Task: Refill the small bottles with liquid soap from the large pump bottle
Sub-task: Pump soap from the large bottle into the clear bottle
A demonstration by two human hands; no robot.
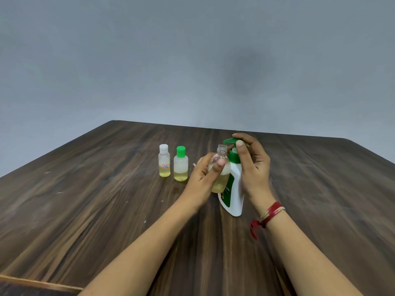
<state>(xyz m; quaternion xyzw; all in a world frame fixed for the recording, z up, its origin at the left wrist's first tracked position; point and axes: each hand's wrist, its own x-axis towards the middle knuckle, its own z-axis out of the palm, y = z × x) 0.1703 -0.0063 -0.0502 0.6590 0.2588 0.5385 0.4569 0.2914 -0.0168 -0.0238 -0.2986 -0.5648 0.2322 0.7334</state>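
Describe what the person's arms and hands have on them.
Both forearms are bare, with no sleeves in view. The left hand wears nothing: no rings, watch or glove. The right hand is also ungloved, but its wrist carries a red thread band wound with pale strands, its knotted loose end hanging down.

We see bare table (85, 210) left, right and behind the pump bottle (234, 189). Just left of it our left hand (205, 178) blocks; farther left stand the green-capped bottle (180, 164) and white-capped bottle (164, 160), close together.
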